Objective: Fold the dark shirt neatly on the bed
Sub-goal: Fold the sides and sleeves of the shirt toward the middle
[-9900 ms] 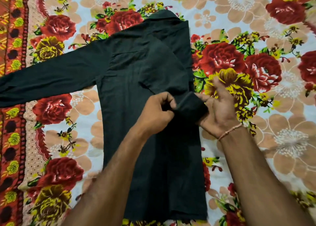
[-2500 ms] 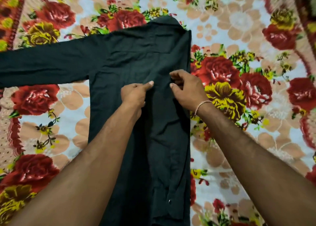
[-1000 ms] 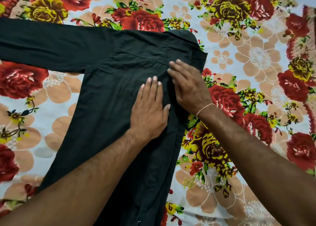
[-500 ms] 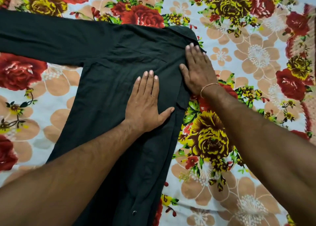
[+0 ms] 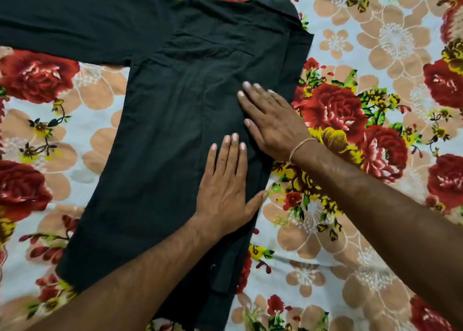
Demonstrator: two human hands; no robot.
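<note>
The dark shirt (image 5: pixel 170 120) lies flat on the flowered bedsheet (image 5: pixel 375 55), collar at the top. Its right side is folded inward, with the folded sleeve running down along the right edge. The other sleeve stretches out straight toward the upper left and leaves the frame. My left hand (image 5: pixel 225 185) lies flat on the folded strip near the shirt's middle, fingers straight and together. My right hand (image 5: pixel 270 122) presses flat just above it, on the folded right edge, fingers spread a little. A thin thread band circles the right wrist.
The bedsheet, printed with red and yellow roses and peach flowers, fills the whole view around the shirt. Bare sheet shows to the right of the shirt and below the outstretched sleeve on the left.
My right hand has slid down from near the collar to the middle of the folded edge. My left hand has shifted slightly lower. Both stay flat on the cloth.
</note>
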